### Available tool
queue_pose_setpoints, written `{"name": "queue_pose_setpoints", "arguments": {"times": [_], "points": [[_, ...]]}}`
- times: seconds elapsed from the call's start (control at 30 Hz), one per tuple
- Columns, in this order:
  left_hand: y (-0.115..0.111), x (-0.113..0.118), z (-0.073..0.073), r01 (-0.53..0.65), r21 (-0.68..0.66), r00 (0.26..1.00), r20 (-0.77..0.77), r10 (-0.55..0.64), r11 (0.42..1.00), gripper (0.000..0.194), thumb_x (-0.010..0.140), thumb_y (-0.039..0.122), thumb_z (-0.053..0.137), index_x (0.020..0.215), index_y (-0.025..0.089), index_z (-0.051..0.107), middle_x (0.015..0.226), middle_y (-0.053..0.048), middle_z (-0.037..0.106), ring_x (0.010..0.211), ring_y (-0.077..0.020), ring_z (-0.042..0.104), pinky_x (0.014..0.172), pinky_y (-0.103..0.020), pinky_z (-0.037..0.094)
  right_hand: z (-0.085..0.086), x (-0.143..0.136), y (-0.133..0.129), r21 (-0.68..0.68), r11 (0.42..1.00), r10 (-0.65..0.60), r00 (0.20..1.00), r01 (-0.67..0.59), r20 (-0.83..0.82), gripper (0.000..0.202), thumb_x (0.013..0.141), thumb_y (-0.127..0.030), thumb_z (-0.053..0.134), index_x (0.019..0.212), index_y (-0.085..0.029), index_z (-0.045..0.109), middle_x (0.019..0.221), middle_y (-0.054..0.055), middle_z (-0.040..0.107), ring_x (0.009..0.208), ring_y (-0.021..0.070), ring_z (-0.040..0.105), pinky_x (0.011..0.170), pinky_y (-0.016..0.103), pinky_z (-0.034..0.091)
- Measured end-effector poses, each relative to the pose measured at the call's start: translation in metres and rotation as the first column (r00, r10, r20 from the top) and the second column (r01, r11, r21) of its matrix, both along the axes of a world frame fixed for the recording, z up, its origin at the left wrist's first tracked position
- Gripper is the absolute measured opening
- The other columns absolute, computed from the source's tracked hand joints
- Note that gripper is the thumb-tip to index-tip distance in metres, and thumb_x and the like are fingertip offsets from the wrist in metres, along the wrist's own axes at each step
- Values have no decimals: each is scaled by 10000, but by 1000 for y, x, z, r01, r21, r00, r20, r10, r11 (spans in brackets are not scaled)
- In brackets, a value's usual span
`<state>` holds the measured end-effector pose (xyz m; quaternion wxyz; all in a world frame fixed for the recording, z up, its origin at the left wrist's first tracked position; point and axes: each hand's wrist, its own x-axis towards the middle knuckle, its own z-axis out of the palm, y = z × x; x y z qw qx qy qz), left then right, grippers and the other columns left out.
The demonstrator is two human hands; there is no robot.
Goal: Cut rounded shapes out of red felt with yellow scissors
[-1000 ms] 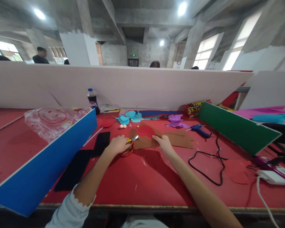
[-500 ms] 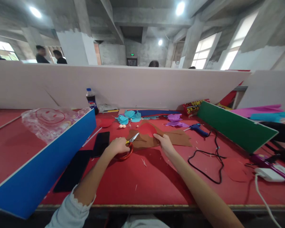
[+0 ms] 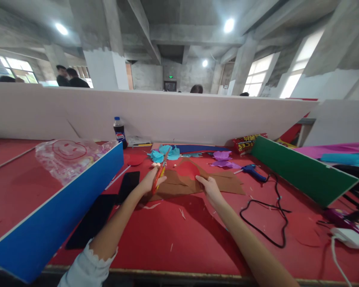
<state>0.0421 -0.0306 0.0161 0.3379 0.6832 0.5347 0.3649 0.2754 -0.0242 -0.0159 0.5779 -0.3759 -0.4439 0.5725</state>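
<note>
My left hand (image 3: 150, 180) grips orange-and-yellow scissors (image 3: 159, 175), whose blades point up and away beside blue crepe flowers (image 3: 164, 153). Between thumb and fingers, my right hand (image 3: 208, 185) pinches the lower right edge of a round red piece (image 3: 188, 170). That red piece lies over brown paper (image 3: 227, 183), which spreads flat on the red table to both sides of it. Purple crepe petals (image 3: 222, 156) rest behind the brown paper. Two small pale balls next to the blue flowers are partly hidden by the scissors and my left hand.
A blue board (image 3: 62, 211) stands at the left beside dark flat devices (image 3: 128, 186). A cola bottle (image 3: 119, 133) is behind. At the right are a blue glue gun (image 3: 253, 172), its looped black cord, a green board (image 3: 302, 169) and a white plug (image 3: 351, 238).
My left hand has raised the scissors off the table and turned them, so the blades point upward instead of to the right. My right hand keeps its pinch on the red piece.
</note>
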Motion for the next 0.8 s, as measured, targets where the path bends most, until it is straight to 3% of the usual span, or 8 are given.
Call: {"name": "queue_pose_setpoints", "arguments": {"times": [0.07,0.23,0.47,0.8], "points": [[-3,2,1,-9,94,998,-55,14,996,277,702,313,521,926,157,474,680,21,501,569,-79,458,544,-195,363,-1,1,1,1,1000,-18,1000,18,13,267,574,-325,662,756,-131,628,639,13,630,548,118,525,543,231,390],[-6,-1,2,3,65,993,-115,5,998,259,722,245,467,962,163,522,639,11,544,534,-96,498,521,-202,380,2,1,-1,41,999,-19,999,17,50,265,603,-332,643,766,-125,622,656,16,622,548,111,504,530,221,375],[-5,-7,3,160,100,963,-234,-134,982,459,609,64,450,1052,183,479,1000,-39,589,850,-146,568,754,-238,421,3,2,-1,100,994,-49,993,39,106,310,621,-348,620,817,-108,629,695,36,618,582,116,495,525,215,366],[-17,4,16,186,96,940,-306,-149,978,425,611,65,445,1022,164,489,806,-12,596,654,-119,550,625,-215,417,5,2,-1,120,990,-86,989,72,121,336,585,-390,619,766,-107,632,563,14,579,551,125,483,499,227,349]]}}
